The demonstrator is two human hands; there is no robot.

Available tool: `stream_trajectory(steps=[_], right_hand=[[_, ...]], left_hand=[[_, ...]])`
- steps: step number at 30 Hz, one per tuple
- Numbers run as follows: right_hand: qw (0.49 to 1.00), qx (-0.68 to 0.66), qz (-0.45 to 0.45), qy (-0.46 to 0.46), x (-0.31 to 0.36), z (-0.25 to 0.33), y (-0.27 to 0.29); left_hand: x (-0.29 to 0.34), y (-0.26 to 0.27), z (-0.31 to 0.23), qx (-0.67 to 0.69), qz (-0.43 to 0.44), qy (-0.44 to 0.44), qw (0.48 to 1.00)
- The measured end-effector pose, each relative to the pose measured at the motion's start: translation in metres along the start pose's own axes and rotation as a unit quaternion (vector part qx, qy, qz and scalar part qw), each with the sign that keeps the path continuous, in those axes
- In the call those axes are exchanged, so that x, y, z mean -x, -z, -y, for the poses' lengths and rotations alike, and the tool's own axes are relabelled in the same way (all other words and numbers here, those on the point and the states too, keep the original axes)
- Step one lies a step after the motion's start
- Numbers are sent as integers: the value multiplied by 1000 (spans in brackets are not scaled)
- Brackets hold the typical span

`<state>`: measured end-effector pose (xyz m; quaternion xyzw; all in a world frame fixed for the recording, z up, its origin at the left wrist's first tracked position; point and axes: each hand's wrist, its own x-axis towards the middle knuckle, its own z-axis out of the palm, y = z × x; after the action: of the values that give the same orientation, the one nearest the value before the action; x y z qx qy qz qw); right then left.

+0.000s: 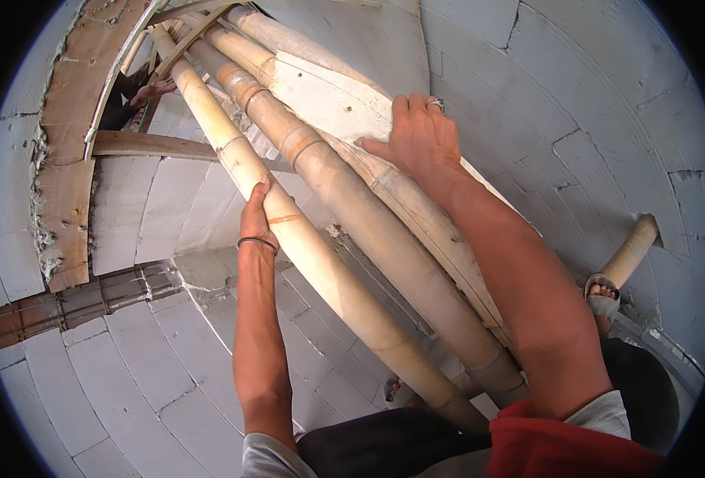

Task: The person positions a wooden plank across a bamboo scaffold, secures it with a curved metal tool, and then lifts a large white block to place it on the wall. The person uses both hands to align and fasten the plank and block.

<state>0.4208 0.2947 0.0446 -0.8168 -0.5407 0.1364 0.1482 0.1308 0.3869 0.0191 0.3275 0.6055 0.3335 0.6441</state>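
Observation:
My left hand (259, 215) is closed round a pale bamboo pole (321, 259), its thumb on top and its other fingers hidden behind. This pole slants from the upper left down to my lap. My right hand (426, 135) grips a wooden board (329, 97) coated with whitish dried mortar, fingers over the far edge and thumb on the near face. Between the two hands runs a thicker, browner bamboo pole (352, 191). More bamboo (416, 203) lies alongside, partly under the board.
Grey block walls (560, 95) rise on both sides. A bamboo stub (631, 251) sticks out of the right wall beside a sandalled foot (602, 295). Another person's hand (153, 90) shows at upper left, near a wooden plank (169, 146). Steel bars (113, 299) lie in a wall gap.

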Motion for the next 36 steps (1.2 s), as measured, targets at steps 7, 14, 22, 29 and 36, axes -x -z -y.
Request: stream_trajectory(steps=[7, 14, 22, 29, 36], right_hand=[[1000, -16, -2, -5, 0, -5, -3], [1000, -24, -14, -3, 1, -11, -6], [999, -31, -10, 3, -1, -8, -7], [1000, -12, 10, -14, -2, -4, -3], [999, -35, 15, -6, -2, 1, 3]], left_hand=[[4, 2, 2, 1, 7, -6, 1000], [3, 2, 1, -11, 20, -7, 1000], [4, 5, 0, -27, 3, -11, 1000], [7, 1, 5, -66, -5, -21, 998], [11, -9, 23, -126, -78, -121, 982]])
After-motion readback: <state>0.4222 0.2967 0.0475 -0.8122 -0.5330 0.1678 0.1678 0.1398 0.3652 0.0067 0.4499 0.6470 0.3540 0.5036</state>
